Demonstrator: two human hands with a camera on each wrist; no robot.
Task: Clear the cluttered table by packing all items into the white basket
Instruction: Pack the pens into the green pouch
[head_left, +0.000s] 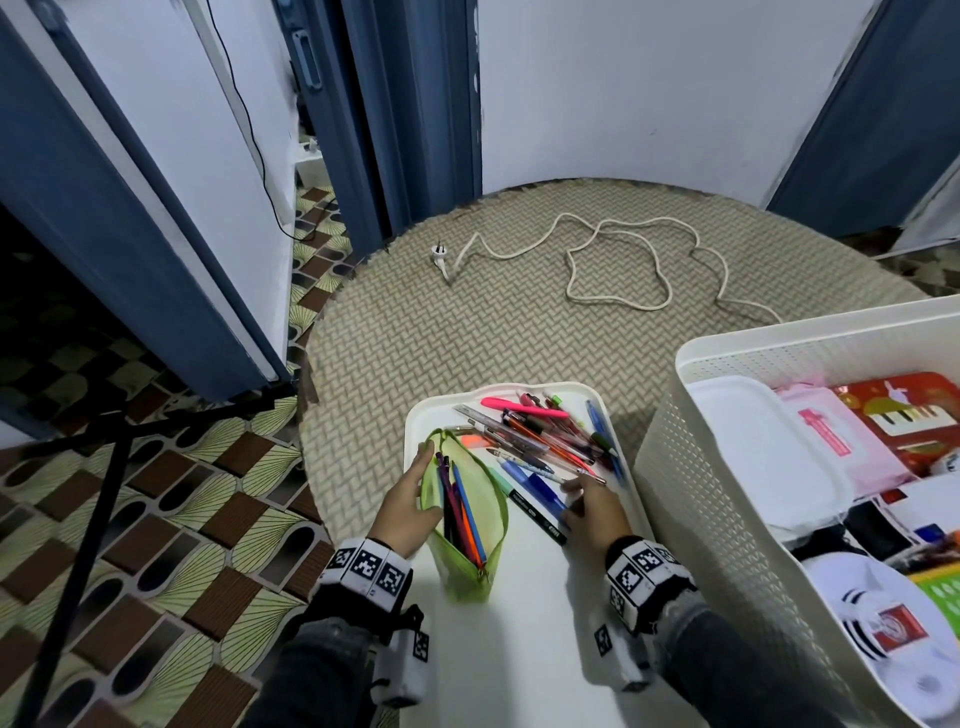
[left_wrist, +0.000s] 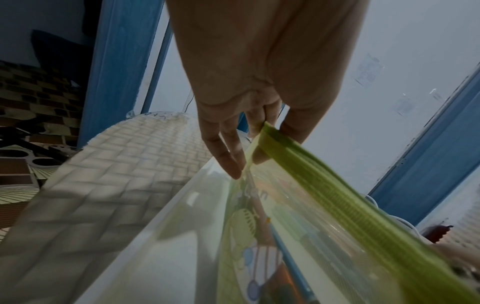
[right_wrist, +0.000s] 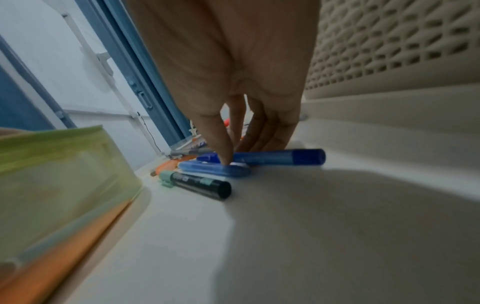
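A green mesh pencil pouch lies unzipped on the white tray, with several pencils inside. My left hand pinches the pouch's left rim between thumb and fingers. My right hand reaches down onto the loose pens; its thumb and fingers pinch a dark blue marker, and the thumb tip also touches a lighter blue pen. A black marker with a teal cap lies just in front. More pens and a ruler are heaped at the tray's far end. The white basket stands to the right.
The basket holds a white box, a pink pack, a red tin and other things. A white power cord snakes over the round woven mat beyond the tray. A black tripod leg stands on the tiled floor at left.
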